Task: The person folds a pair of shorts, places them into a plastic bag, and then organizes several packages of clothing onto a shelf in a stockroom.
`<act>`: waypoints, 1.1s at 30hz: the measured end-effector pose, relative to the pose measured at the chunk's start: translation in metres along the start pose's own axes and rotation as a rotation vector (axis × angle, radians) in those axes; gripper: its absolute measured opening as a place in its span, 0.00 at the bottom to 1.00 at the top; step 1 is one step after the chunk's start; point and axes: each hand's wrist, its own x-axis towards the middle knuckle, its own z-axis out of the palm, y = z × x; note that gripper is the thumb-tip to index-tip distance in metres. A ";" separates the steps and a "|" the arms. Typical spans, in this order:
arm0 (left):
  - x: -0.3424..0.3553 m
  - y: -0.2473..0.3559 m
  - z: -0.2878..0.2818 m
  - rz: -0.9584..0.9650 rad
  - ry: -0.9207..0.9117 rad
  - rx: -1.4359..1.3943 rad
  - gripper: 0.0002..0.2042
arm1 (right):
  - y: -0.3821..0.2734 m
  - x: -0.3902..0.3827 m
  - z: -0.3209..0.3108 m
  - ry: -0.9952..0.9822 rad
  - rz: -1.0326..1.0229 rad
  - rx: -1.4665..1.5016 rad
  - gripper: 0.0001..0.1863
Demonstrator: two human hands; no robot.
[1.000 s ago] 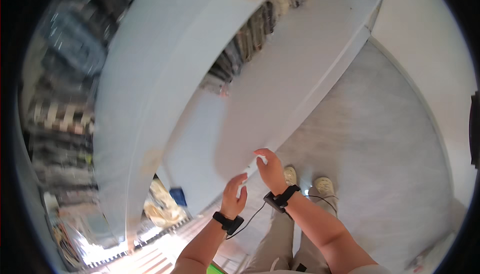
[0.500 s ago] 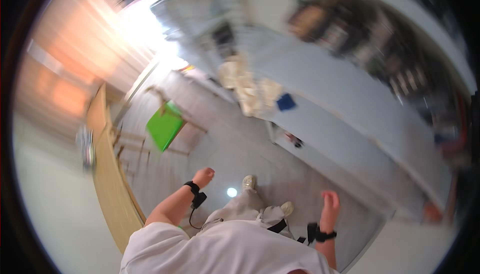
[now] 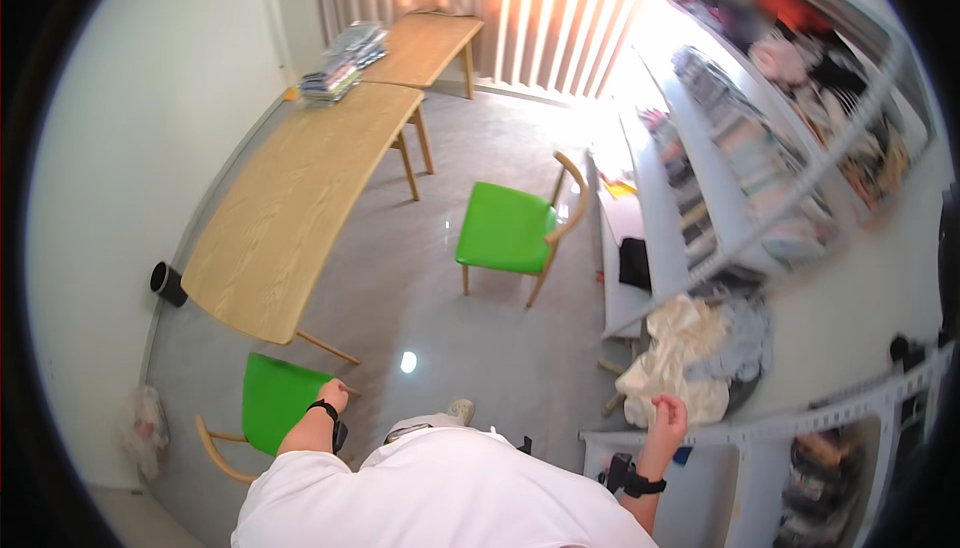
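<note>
My left hand [image 3: 334, 394], a black band on its wrist, hangs in front of the green-seated chair [image 3: 275, 404] at the lower left. Its fingers are curled in, and nothing shows in them. On the right, my right hand [image 3: 669, 418] is raised with loosely bent fingers and a gap by the thumb; it is open and holds nothing. In the picture it overlaps the edge of a cream cloth heap [image 3: 668, 358], though I see no grip on it. A small black device is strapped to that wrist.
Two wooden tables [image 3: 290, 208] stand at the left, with a stack of clear-wrapped packages [image 3: 345, 60]. A second green chair [image 3: 507, 228] stands mid-floor. White shelves [image 3: 690, 118] with folded clothes run along the right; a low white unit [image 3: 690, 498] stands nearby. A black bin [image 3: 168, 284] sits by the wall.
My view has swung left, from the shelves toward the tables and curtained window. Both hands stay low at my sides; the left is now by a chair.
</note>
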 end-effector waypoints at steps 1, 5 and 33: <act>0.008 -0.002 -0.005 0.003 0.027 -0.071 0.11 | -0.007 0.017 0.034 -0.062 0.000 0.073 0.05; 0.043 0.016 -0.007 0.009 0.140 -0.246 0.10 | -0.031 0.063 0.135 -0.299 -0.024 0.079 0.05; 0.179 0.159 -0.150 -0.079 0.277 -1.117 0.13 | -0.091 0.228 0.651 -1.134 0.144 0.325 0.06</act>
